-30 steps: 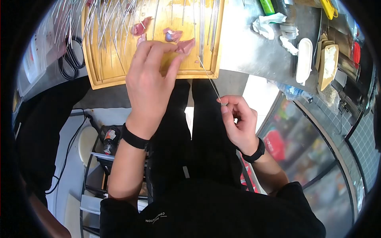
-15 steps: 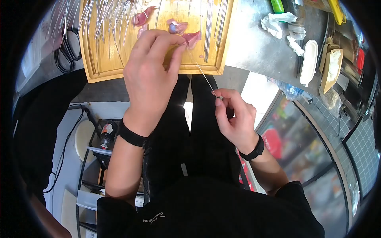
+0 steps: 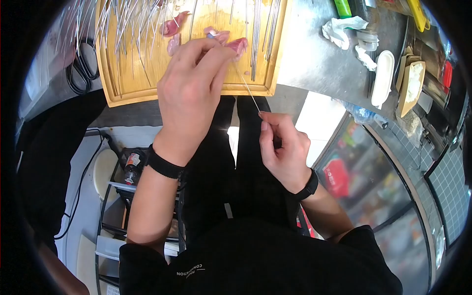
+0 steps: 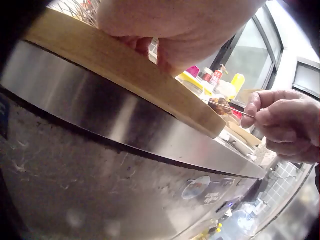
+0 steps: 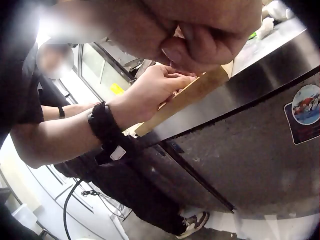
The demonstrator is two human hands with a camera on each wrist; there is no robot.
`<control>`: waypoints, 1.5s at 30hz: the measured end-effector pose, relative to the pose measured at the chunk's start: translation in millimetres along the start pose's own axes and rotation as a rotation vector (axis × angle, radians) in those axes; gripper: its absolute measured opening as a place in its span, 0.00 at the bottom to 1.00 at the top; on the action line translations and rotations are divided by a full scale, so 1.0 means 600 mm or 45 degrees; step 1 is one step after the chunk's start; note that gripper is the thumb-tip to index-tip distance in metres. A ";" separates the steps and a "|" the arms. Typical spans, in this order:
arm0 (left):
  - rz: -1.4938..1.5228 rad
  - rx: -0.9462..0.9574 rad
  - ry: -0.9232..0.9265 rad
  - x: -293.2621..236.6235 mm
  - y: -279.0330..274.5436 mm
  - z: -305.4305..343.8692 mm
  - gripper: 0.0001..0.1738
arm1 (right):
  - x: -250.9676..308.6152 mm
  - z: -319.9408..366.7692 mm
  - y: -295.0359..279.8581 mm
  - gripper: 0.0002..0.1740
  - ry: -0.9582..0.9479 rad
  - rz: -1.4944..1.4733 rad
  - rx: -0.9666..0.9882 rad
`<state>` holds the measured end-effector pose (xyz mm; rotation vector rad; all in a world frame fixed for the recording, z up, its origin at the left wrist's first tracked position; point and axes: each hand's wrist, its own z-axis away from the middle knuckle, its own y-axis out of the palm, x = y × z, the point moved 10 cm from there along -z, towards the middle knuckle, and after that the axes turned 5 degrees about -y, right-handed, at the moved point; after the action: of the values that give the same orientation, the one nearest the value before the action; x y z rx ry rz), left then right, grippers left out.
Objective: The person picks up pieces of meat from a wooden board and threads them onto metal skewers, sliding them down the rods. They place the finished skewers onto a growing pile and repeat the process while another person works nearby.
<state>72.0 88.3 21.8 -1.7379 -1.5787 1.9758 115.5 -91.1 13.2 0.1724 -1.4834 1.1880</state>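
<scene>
In the head view the right hand (image 3: 286, 150) pinches the near end of a thin metal skewer (image 3: 251, 93) between thumb and forefinger. The skewer slants up toward the left hand (image 3: 189, 96), whose thumb and fingers pinch at a pink meat piece (image 3: 238, 46) over the wooden tray (image 3: 142, 98). The skewer's far tip is hidden by the left fingers. More raw meat (image 3: 173, 25) lies on the tray further left. The left wrist view shows the right hand (image 4: 287, 120) holding the skewer (image 4: 227, 107) just beyond the tray's corner.
Many loose skewers (image 3: 129, 29) cover the tray's left part, and several lie parallel on its right. On the metal counter (image 3: 307, 61) to the right are crumpled tissues (image 3: 339, 32), a white oblong dish (image 3: 382, 78) and a carton (image 3: 412, 88). Black cable (image 3: 78, 73) lies left.
The right hand has moved left and slightly up toward the left hand, with the skewer in its fingers. The left hand's fingers have drawn closer together at the meat.
</scene>
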 end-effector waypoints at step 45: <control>1.445 0.217 -1.181 0.017 0.052 0.051 0.18 | 0.060 -0.010 -0.016 0.07 -0.229 -0.114 -0.040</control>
<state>61.8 60.9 -12.5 -1.9344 -0.2501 3.6537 114.4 -73.6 46.7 0.3281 -1.6323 1.0994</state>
